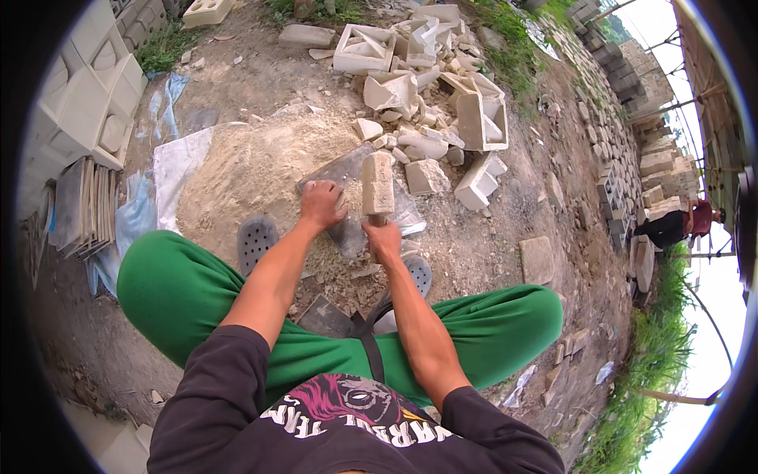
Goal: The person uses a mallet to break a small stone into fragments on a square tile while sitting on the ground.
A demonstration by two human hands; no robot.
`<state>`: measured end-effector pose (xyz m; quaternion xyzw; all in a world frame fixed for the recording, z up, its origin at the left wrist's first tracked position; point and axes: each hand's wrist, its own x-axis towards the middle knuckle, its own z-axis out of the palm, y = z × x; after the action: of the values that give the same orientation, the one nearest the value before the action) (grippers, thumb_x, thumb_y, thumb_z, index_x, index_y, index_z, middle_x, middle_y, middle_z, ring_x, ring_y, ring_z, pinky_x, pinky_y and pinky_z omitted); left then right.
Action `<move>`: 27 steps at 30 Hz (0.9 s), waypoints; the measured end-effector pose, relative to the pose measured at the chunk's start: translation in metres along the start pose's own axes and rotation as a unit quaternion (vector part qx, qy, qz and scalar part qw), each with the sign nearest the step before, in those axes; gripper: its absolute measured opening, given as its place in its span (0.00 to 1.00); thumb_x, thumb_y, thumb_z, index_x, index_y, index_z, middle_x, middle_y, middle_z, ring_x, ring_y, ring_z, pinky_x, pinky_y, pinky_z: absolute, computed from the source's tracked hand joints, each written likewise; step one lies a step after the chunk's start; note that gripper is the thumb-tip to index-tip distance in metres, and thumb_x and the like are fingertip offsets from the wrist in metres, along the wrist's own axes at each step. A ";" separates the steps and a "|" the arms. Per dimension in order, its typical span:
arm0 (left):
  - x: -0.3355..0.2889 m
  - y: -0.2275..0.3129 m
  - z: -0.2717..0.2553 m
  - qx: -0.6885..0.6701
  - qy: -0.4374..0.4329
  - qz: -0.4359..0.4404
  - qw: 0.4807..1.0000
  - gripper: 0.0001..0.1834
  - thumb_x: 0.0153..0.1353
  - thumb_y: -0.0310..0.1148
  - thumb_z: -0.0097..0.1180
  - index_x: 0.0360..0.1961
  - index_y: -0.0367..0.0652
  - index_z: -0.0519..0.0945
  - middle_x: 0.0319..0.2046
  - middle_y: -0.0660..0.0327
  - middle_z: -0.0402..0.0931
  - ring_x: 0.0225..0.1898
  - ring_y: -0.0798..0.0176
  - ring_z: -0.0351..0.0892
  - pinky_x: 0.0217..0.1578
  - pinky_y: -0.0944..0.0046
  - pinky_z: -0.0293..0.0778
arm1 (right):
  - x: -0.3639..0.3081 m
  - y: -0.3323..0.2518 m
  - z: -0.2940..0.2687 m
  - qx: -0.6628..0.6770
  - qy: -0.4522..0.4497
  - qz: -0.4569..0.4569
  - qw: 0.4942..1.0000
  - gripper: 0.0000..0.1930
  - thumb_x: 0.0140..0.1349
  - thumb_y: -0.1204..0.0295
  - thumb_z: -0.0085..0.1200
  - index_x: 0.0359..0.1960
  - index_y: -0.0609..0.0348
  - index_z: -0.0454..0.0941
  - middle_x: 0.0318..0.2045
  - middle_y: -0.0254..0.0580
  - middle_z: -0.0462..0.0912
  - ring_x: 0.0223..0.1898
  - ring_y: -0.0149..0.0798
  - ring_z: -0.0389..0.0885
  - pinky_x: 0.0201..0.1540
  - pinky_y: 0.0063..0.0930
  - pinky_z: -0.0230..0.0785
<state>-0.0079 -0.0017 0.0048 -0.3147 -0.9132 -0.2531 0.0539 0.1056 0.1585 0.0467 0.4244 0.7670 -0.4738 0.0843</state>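
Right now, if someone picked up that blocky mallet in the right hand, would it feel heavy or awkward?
Probably top-heavy: the mallet has a thick, pale block for a head, with the right hand gripping just below it. It looks stiff and solid, not floppy. Its dusty, rough surface suggests it would not slip easily, though its weight cannot be told for sure.

Single head-worn fisheye view, looks steeply down from above the squatting person, close over knees, ground bending at rim.

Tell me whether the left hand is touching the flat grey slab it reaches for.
Touching. The head view shows the left hand closed over the upper edge of the flat grey slab, no gap visible, while the right hand grips the mallet.
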 end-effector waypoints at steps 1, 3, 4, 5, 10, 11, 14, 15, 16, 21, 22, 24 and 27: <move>0.002 0.003 0.001 0.006 -0.015 0.004 1.000 0.22 0.47 0.44 0.65 0.44 0.49 0.82 0.42 0.60 0.77 0.50 0.54 0.75 0.57 0.51 0.63 | 0.001 0.003 -0.002 0.000 0.000 0.002 1.000 0.23 0.48 0.56 0.68 0.37 0.66 0.86 0.29 0.52 0.88 0.30 0.44 0.89 0.37 0.39 0.79; 0.008 0.007 0.001 0.022 -0.040 -0.004 0.999 0.22 0.47 0.44 0.64 0.44 0.49 0.82 0.41 0.59 0.77 0.51 0.54 0.74 0.57 0.50 0.63 | 0.003 0.007 -0.003 0.052 0.044 -0.041 0.997 0.24 0.48 0.55 0.68 0.37 0.64 0.86 0.28 0.50 0.88 0.30 0.45 0.89 0.38 0.39 0.79; 0.010 0.008 0.001 0.040 -0.064 -0.011 0.997 0.22 0.46 0.43 0.64 0.43 0.49 0.82 0.41 0.58 0.76 0.52 0.54 0.73 0.57 0.50 0.63 | 0.004 0.008 -0.003 0.050 0.045 -0.040 0.997 0.24 0.48 0.55 0.68 0.37 0.64 0.86 0.28 0.50 0.88 0.30 0.45 0.89 0.38 0.39 0.79; 0.011 0.012 0.002 0.038 -0.064 -0.011 0.997 0.22 0.46 0.43 0.64 0.43 0.49 0.82 0.41 0.58 0.76 0.52 0.54 0.73 0.57 0.50 0.63 | 0.005 0.009 -0.003 0.047 0.056 -0.053 0.996 0.24 0.48 0.54 0.68 0.38 0.63 0.86 0.28 0.50 0.88 0.32 0.46 0.89 0.38 0.39 0.79; 0.014 0.019 0.005 0.098 -0.087 -0.125 0.983 0.25 0.50 0.43 0.62 0.50 0.48 0.80 0.48 0.59 0.74 0.56 0.57 0.71 0.59 0.47 0.60 | 0.004 0.012 -0.003 0.010 0.036 -0.023 0.999 0.25 0.48 0.53 0.68 0.39 0.62 0.86 0.30 0.51 0.88 0.35 0.48 0.89 0.43 0.40 0.78; 0.014 0.019 0.006 0.099 -0.089 -0.125 0.983 0.25 0.50 0.43 0.62 0.50 0.48 0.80 0.48 0.59 0.74 0.56 0.57 0.71 0.59 0.47 0.60 | 0.000 0.014 -0.003 -0.025 0.029 0.001 0.999 0.25 0.48 0.53 0.68 0.40 0.62 0.86 0.32 0.51 0.89 0.37 0.49 0.89 0.44 0.40 0.78; 0.019 0.016 0.016 0.110 -0.065 -0.111 0.986 0.28 0.52 0.44 0.61 0.55 0.48 0.78 0.50 0.60 0.73 0.57 0.57 0.70 0.60 0.48 0.59 | 0.002 0.030 0.002 -0.025 0.017 0.013 0.999 0.26 0.47 0.52 0.68 0.41 0.61 0.86 0.35 0.51 0.89 0.40 0.49 0.88 0.46 0.40 0.77; 0.023 0.015 0.018 0.114 -0.055 -0.113 0.985 0.28 0.53 0.43 0.60 0.57 0.49 0.78 0.50 0.60 0.73 0.57 0.57 0.70 0.59 0.47 0.59 | 0.004 0.034 0.004 0.010 0.010 0.001 1.000 0.26 0.47 0.52 0.68 0.41 0.61 0.86 0.37 0.51 0.89 0.41 0.50 0.88 0.47 0.41 0.77; 0.025 0.015 0.020 0.119 -0.045 -0.115 0.985 0.28 0.55 0.42 0.60 0.59 0.49 0.78 0.50 0.60 0.73 0.57 0.57 0.70 0.59 0.47 0.59 | 0.007 0.038 0.004 0.010 0.011 0.002 1.000 0.26 0.47 0.52 0.68 0.41 0.61 0.86 0.37 0.51 0.89 0.41 0.50 0.88 0.47 0.41 0.77; 0.028 0.017 0.017 0.091 -0.096 -0.077 0.988 0.21 0.57 0.36 0.58 0.54 0.53 0.82 0.47 0.60 0.75 0.55 0.57 0.72 0.57 0.50 0.62 | 0.012 0.041 0.006 -0.029 -0.008 0.041 0.999 0.27 0.48 0.53 0.67 0.43 0.62 0.86 0.38 0.52 0.89 0.43 0.51 0.88 0.49 0.40 0.77; 0.028 0.020 0.015 0.079 -0.119 -0.032 0.989 0.19 0.58 0.34 0.57 0.52 0.54 0.84 0.45 0.60 0.76 0.54 0.56 0.72 0.56 0.50 0.63 | 0.013 0.043 0.005 -0.026 -0.004 0.042 0.999 0.27 0.48 0.53 0.67 0.43 0.62 0.86 0.38 0.52 0.89 0.43 0.51 0.88 0.49 0.40 0.77; 0.025 0.020 0.012 0.065 -0.110 -0.009 0.992 0.17 0.58 0.34 0.57 0.50 0.54 0.85 0.44 0.60 0.76 0.54 0.56 0.72 0.56 0.51 0.63 | 0.011 0.040 0.008 -0.021 0.040 -0.019 0.999 0.20 0.51 0.60 0.67 0.38 0.66 0.85 0.23 0.45 0.86 0.21 0.38 0.86 0.27 0.33 0.77; 0.021 0.012 0.011 0.050 -0.079 -0.003 0.996 0.16 0.58 0.35 0.58 0.48 0.54 0.86 0.44 0.61 0.77 0.54 0.57 0.73 0.56 0.52 0.64 | 0.003 0.028 0.005 0.021 0.011 0.010 1.000 0.20 0.51 0.61 0.67 0.38 0.66 0.85 0.23 0.44 0.86 0.22 0.38 0.86 0.26 0.33 0.77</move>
<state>-0.0172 0.0232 0.0062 -0.3278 -0.9270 -0.1820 -0.0039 0.1225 0.1616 0.0240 0.4388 0.7532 -0.4846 0.0718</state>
